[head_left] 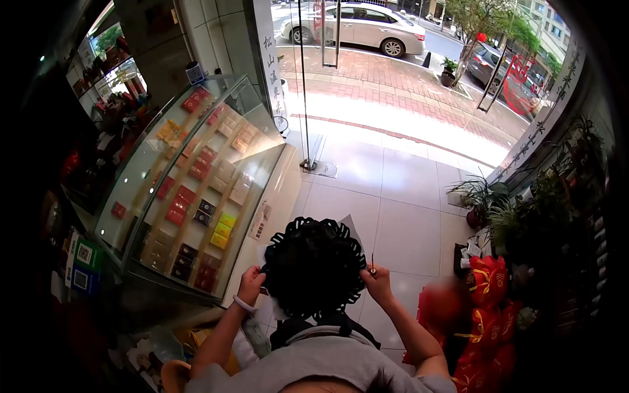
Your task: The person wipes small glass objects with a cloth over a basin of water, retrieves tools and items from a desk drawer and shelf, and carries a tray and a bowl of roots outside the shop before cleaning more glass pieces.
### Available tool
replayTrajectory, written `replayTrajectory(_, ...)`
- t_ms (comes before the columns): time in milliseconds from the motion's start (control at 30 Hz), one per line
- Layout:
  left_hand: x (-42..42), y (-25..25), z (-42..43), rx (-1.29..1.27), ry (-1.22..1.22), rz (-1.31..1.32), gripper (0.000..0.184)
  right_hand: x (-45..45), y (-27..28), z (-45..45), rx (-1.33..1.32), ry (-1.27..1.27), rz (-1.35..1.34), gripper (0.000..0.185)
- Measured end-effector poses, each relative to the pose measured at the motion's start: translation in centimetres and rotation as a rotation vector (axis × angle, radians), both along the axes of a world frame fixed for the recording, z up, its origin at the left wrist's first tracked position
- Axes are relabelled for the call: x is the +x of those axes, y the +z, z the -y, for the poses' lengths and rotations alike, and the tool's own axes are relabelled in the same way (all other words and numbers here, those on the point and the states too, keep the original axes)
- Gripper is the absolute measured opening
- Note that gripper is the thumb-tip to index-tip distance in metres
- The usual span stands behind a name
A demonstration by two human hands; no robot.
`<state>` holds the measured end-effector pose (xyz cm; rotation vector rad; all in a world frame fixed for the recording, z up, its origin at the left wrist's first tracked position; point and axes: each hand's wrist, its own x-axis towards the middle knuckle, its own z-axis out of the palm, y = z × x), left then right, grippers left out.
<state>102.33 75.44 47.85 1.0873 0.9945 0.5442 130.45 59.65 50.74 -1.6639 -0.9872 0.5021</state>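
Note:
A round, black crocheted piece [313, 268] with a looped, openwork edge is spread out in front of my chest. My left hand [251, 285] is closed on its left edge, fingers pinched; a pale band circles that wrist. At the opposite edge my right hand [377, 284] pinches the piece. A thin, dark-tipped rod, which looks like a crochet hook [373, 259], points up from the right fingers. Part of a flat grey sheet [351, 228] shows behind the black piece. My lap is mostly hidden beneath it.
To the left stands a glass display case [265, 190] with rows of small boxes. Red and gold bags [486, 281] and potted plants [481, 193] line the right side. Ahead, tiled floor [367, 170] leads through a glass door to a brick pavement and parked cars.

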Motion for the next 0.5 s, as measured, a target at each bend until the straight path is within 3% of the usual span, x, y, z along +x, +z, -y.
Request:
replayTrajectory(367, 27.9, 0.7, -8.7, -0.007, -0.295, 0.002, 0.013, 22.6, -2.1, -1.6, -0.027, -0.295, -0.107, 0.026)
replayTrajectory(500, 39.2, -1.2, -12.1, 0.034, -0.431, 0.047, 0.012, 30.9, -3.7, -2.1, -0.046, -0.375, -0.153, 0.027)
